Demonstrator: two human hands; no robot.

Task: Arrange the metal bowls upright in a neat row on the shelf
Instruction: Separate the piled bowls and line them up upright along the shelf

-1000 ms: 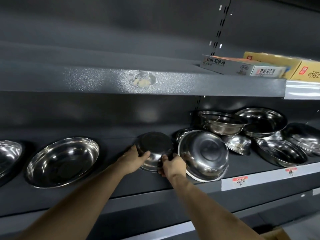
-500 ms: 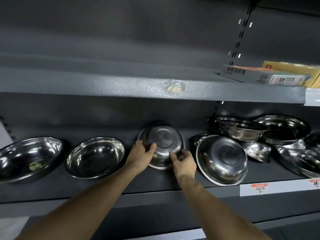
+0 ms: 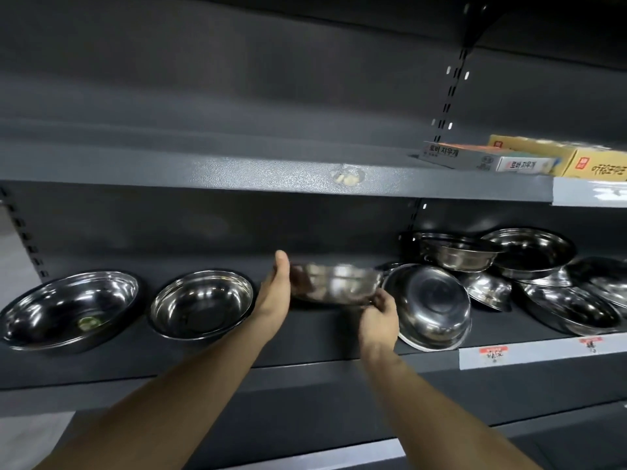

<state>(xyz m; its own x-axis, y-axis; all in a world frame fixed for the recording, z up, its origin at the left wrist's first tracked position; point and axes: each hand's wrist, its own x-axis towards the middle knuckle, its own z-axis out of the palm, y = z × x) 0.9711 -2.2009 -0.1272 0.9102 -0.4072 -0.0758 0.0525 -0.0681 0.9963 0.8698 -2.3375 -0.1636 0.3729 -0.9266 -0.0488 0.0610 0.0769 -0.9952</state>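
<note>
A small metal bowl, blurred by motion, sits mouth-up just above the dark shelf, held between both hands. My left hand grips its left rim with the thumb up. My right hand holds its lower right rim with curled fingers. Two upright bowls stand in a row to the left, the first bowl and the second bowl. Just right of my hands a larger bowl leans on its edge with its underside toward me.
A jumble of several bowls fills the right part of the shelf, some tilted or stacked. Price tags hang on the shelf's front edge. Boxes lie on the upper shelf at the right.
The small bowl showed its underside to me before; now it has been turned mouth-up between my hands. The view has shifted left, bringing the two upright bowls into sight.
</note>
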